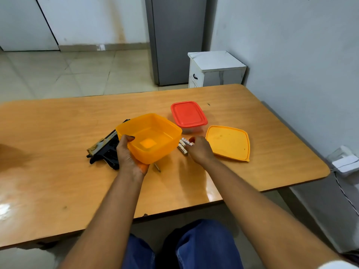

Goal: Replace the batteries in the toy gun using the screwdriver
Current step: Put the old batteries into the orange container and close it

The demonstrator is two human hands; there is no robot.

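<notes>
1. We sit at a wooden counter (pixel 252 117) and look down at our 2 bare hands.
2. Our left hand (pixel 127 154) grips the near left corner of an orange tub (pixel 155 131): the thumb hooks over the rim and the fingers curl under the base. The tub is tilted, open side toward us, and holds nothing that we can see.
3. The toy gun (pixel 104 150), black with gold trim, lies flat on the counter just left of the tub, partly hidden behind it and our left hand.
4. The batteries (pixel 183 145) lie in a small cluster on the counter just right of the tub; we cannot tell how many.
5. Our right hand (pixel 200 150) rests palm down at the batteries, fingers curled toward them; we cannot tell whether they grasp one.
6. A thin metal tip (pixel 157 167) pokes out from under the tub near our left wrist; we cannot tell what it is.
7. The tub's orange lid (pixel 228 142) lies flat just right of our right hand.
8. A box with a red lid (pixel 188 115) stands closed behind the batteries.
</notes>
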